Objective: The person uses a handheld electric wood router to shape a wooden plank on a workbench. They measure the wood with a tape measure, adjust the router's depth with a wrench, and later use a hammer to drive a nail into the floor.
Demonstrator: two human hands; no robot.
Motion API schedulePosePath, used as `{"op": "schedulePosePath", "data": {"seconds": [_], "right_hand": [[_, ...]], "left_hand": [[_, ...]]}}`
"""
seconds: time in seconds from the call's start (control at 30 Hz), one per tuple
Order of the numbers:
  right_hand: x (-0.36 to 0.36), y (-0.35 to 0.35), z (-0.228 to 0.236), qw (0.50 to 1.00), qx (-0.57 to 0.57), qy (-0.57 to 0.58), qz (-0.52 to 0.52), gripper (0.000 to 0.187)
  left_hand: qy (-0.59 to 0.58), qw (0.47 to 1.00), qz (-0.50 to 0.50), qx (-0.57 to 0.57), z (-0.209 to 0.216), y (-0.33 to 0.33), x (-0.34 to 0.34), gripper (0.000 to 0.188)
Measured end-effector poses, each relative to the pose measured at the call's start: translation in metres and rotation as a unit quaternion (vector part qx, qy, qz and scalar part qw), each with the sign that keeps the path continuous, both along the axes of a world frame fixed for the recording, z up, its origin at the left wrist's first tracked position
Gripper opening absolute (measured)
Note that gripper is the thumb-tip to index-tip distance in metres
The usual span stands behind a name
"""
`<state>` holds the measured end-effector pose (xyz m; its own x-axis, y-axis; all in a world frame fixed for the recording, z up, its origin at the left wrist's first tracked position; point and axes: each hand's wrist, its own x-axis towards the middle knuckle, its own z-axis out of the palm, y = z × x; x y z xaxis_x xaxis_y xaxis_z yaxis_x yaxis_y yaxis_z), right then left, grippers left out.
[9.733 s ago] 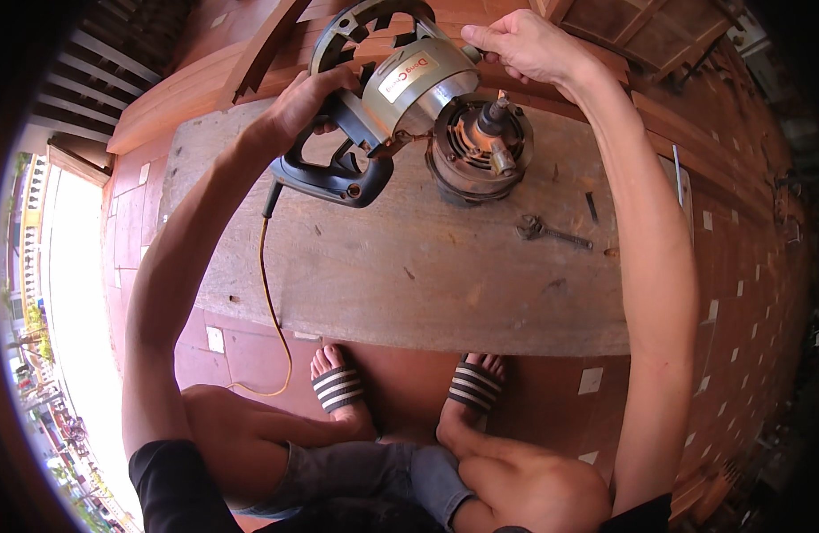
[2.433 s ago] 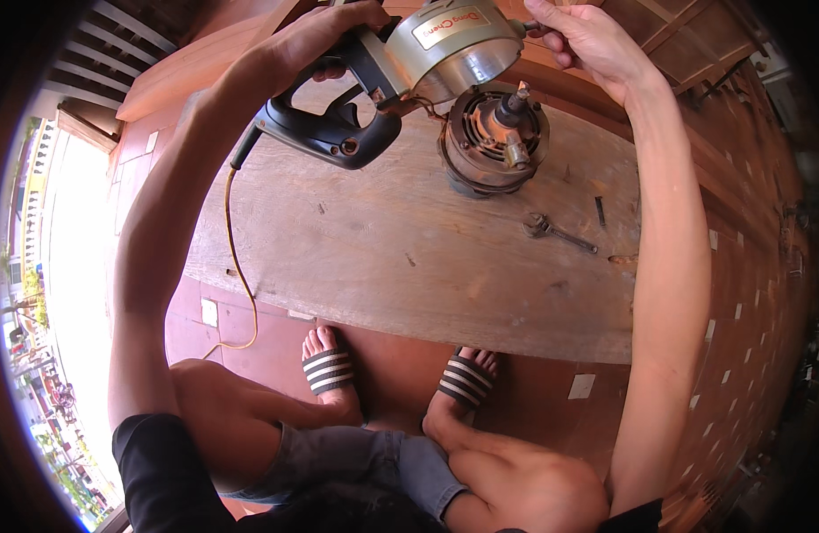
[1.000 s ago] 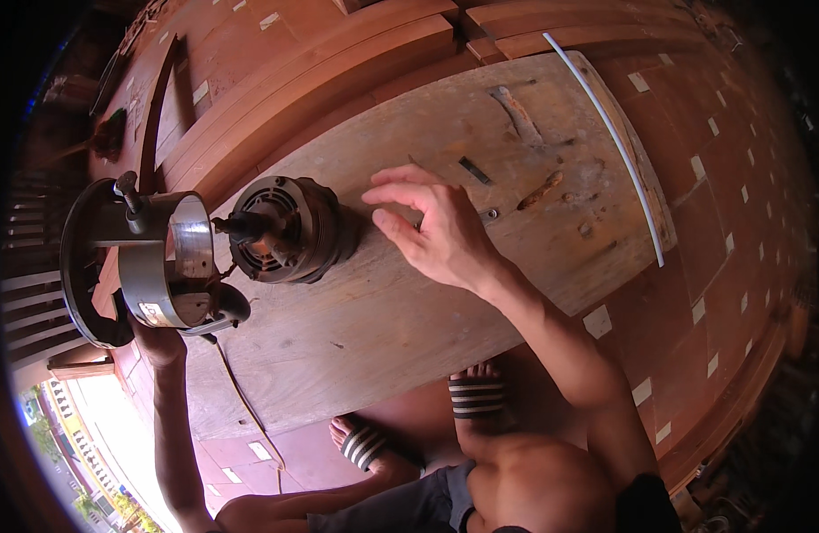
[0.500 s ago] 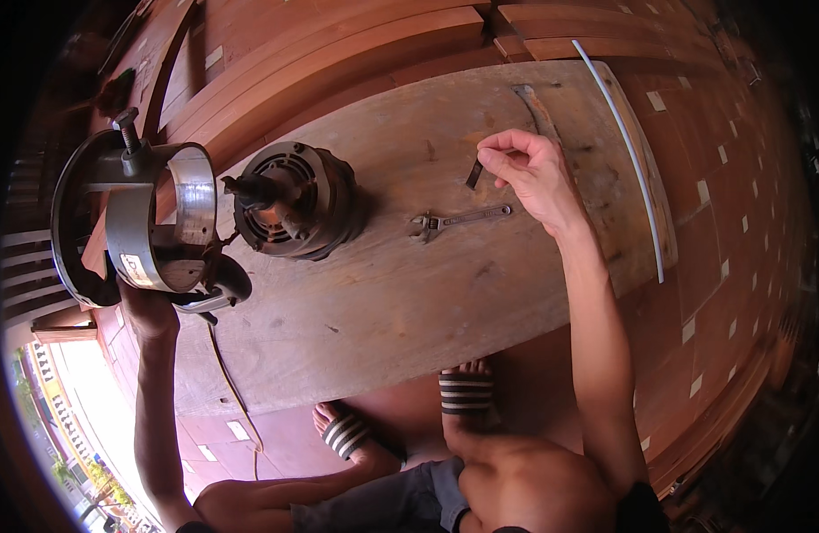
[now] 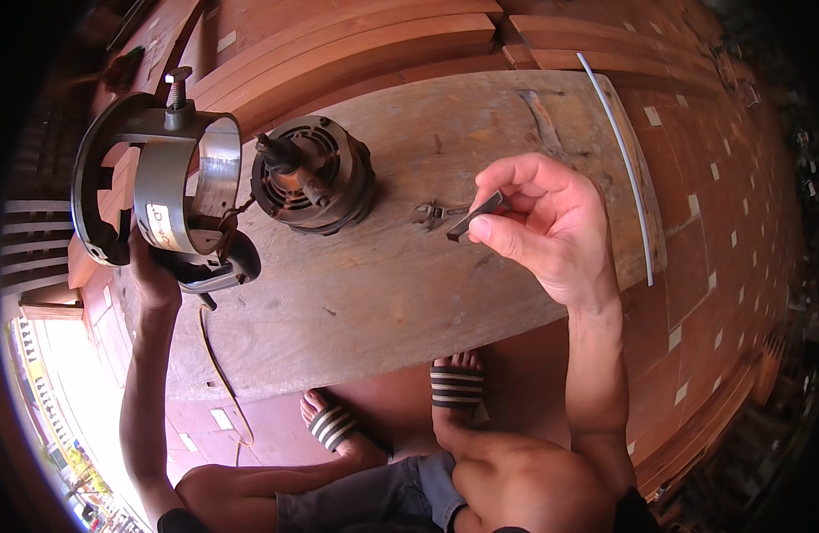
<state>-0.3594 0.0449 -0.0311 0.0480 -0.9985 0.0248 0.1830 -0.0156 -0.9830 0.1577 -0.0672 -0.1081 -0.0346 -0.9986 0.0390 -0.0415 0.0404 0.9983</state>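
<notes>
Held up at the left is a grey metal tool housing [image 5: 165, 182], with a wide ring, a dark curved plate, an upright bolt and a black handle. My left hand [image 5: 152, 277] is closed around its lower part; the fingertips are hidden. Between thumb and fingers, my right hand [image 5: 556, 235] pinches a small dark flat strip [image 5: 477, 218] above the board. Behind it lies an adjustable wrench [image 5: 432, 214], partly covered by the strip and hand. A round, dark motor [image 5: 361, 182] with a shaft pointing up stands between the housing and the wrench.
All this is over a worn wooden board [image 5: 356, 311]. A thin pale tube [image 5: 624, 160] lies along its right end. Long timber beams [image 5: 365, 67] run behind. A cord [image 5: 216, 355] hangs from the housing to the tiled floor, near my sandalled feet [image 5: 334, 426].
My right hand has come nearer and lower, turning the strip so it slants upward to the right. The housing in my left hand has risen and shifted slightly right.
</notes>
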Motion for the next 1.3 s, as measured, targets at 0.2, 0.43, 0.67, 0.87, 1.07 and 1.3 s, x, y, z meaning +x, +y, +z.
{"op": "schedulePosePath", "data": {"seconds": [0.2, 0.43, 0.67, 0.87, 1.07, 1.3], "right_hand": [[0.019, 0.01, 0.011, 0.911, -0.319, 0.243, -0.092, 0.028], [0.024, 0.027, 0.018, 0.827, -0.443, 0.327, -0.113, 0.033], [0.03, 0.031, 0.028, 0.804, -0.468, 0.353, -0.1, 0.026], [0.031, 0.03, 0.026, 0.79, -0.487, 0.362, -0.085, 0.023], [0.034, 0.031, 0.023, 0.789, -0.485, 0.369, -0.085, 0.023], [0.042, 0.032, 0.011, 0.812, -0.44, 0.356, -0.142, 0.036]], "left_hand": [[-0.004, 1.0, 0.003, -0.022, 0.01, 0.003, -0.028, 0.07], [0.008, 0.998, 0.056, -0.009, 0.023, 0.009, -0.053, 0.071], [0.034, 0.996, 0.077, -0.026, 0.013, 0.006, -0.047, 0.064], [0.032, 0.996, 0.08, -0.031, 0.013, 0.006, -0.05, 0.064], [0.03, 0.998, 0.059, -0.023, 0.009, 0.004, -0.043, 0.066], [-0.017, 0.995, 0.093, 0.017, 0.018, 0.006, -0.059, 0.068]]}}
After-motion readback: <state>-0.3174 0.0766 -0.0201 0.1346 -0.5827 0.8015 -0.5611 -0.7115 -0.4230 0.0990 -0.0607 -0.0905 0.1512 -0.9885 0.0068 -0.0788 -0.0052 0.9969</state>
